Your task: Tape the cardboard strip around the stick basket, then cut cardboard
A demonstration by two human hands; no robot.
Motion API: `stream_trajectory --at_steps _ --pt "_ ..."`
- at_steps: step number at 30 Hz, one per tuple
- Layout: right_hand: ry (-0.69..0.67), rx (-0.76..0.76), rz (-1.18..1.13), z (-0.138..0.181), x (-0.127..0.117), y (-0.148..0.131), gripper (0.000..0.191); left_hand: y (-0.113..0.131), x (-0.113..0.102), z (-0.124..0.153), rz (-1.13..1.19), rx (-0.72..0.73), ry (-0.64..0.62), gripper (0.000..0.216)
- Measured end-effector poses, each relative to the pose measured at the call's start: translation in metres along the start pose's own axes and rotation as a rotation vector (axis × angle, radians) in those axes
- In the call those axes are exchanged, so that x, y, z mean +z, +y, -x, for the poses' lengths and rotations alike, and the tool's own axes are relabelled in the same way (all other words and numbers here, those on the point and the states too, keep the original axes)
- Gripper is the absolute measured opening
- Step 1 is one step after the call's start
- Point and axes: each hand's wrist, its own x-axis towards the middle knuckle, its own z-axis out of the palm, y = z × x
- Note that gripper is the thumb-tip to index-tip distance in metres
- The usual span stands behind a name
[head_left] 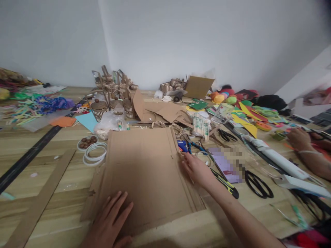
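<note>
A large brown cardboard sheet [144,172] lies flat on the wooden floor in front of me. My left hand [110,222] rests open and flat on its near left corner. My right hand [198,168] lies on the sheet's right edge with fingers stretched out, holding nothing. A yellow and black utility knife [226,184] lies just to the right of that hand.
Black scissors [258,184], tape rolls [94,153], a long cardboard strip [38,203], cardboard scraps [165,112], woven baskets [113,98] and coloured paper [248,117] crowd the floor. Another person's hand [300,137] works at the far right.
</note>
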Motion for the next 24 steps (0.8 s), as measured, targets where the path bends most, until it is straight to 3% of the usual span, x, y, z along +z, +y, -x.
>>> stream_trajectory --at_steps 7,13,15,17,19,22,24 --pt "0.082 0.122 -0.27 -0.034 0.015 -0.006 0.062 0.001 0.003 0.002 -0.024 0.004 0.031 0.062" --pt "0.096 0.172 -0.603 -0.032 0.012 -0.007 0.039 0.003 0.004 0.003 0.005 0.011 0.036 0.062" --pt "0.074 0.169 -0.712 -0.023 0.008 -0.01 0.041 0.001 0.0 0.004 0.053 -0.015 0.063 0.068" --pt "0.058 0.179 -0.792 -0.013 0.001 -0.011 0.045 -0.004 -0.008 0.006 0.099 -0.135 0.067 0.07" --pt "0.057 0.219 -0.841 -0.003 -0.007 -0.008 0.047 -0.009 -0.019 0.009 0.15 -0.363 0.046 0.063" --pt "0.087 0.434 -0.893 0.011 -0.022 0.012 0.044 -0.015 -0.03 0.01 0.319 -0.702 0.036 0.054" --pt "0.168 0.573 -0.783 0.02 -0.033 0.037 0.043 -0.013 -0.032 0.008 0.486 -0.845 0.022 0.05"
